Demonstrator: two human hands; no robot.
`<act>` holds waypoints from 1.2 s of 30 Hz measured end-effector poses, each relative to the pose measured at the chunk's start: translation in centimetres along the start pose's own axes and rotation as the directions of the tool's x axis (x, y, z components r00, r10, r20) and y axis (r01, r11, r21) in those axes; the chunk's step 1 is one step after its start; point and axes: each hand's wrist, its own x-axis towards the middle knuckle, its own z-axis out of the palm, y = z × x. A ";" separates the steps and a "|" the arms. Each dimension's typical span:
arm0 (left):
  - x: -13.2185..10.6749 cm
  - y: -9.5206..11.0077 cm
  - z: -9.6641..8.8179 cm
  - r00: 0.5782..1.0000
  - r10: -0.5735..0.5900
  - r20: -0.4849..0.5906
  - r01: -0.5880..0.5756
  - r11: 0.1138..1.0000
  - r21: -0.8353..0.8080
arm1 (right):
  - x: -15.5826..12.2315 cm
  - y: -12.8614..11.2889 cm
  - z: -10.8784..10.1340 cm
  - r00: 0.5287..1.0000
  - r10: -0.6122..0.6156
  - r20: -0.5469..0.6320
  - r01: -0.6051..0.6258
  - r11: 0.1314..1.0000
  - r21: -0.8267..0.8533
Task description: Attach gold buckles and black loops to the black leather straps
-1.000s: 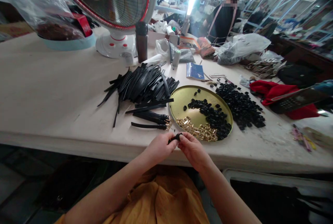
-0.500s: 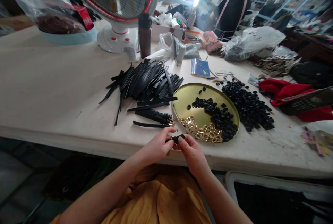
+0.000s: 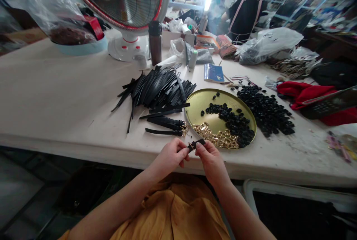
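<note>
My left hand [image 3: 170,155] and my right hand [image 3: 211,160] meet at the table's front edge. Both pinch the ends of one short black strap [image 3: 196,144] held between them. Just beyond lies a round gold tray [image 3: 205,102] holding gold buckles [image 3: 217,138] and small black loops [image 3: 233,122]. Left of the tray lie three finished black straps with gold buckles [image 3: 167,125], and behind them a pile of plain black straps [image 3: 157,87].
A heap of black loops [image 3: 264,109] lies right of the tray, with a red cloth [image 3: 304,93] and a calculator [image 3: 329,105] beyond. A fan [image 3: 125,13], a dark flask [image 3: 155,42], a blue booklet [image 3: 214,72] and plastic bags stand at the back. Another person [image 3: 245,11] works across the table.
Both hands stay together on the strap at the table edge. The strap piece has tilted so its right end now points upward; the view has shifted slightly.
</note>
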 end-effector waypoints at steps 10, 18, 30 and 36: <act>-1.3 0.7 0.8 0.996 0.085 0.022 -0.085 0.996 0.007 | -1.8 -0.2 -0.4 0.988 0.080 0.130 -0.107 0.972 0.208; -1.7 0.5 0.7 0.993 0.114 0.013 -0.113 0.953 0.283 | -2.3 -0.8 -0.8 0.862 0.334 0.381 -0.426 0.885 0.189; -1.6 0.4 -0.7 0.986 0.124 0.108 -0.153 0.930 0.333 | -0.5 0.4 -1.0 0.997 -0.059 0.057 0.072 0.957 -0.282; -0.4 0.1 -0.7 0.990 0.040 0.136 -0.070 0.973 0.222 | 0.1 0.7 -1.3 0.985 -0.078 0.156 0.128 0.929 -0.346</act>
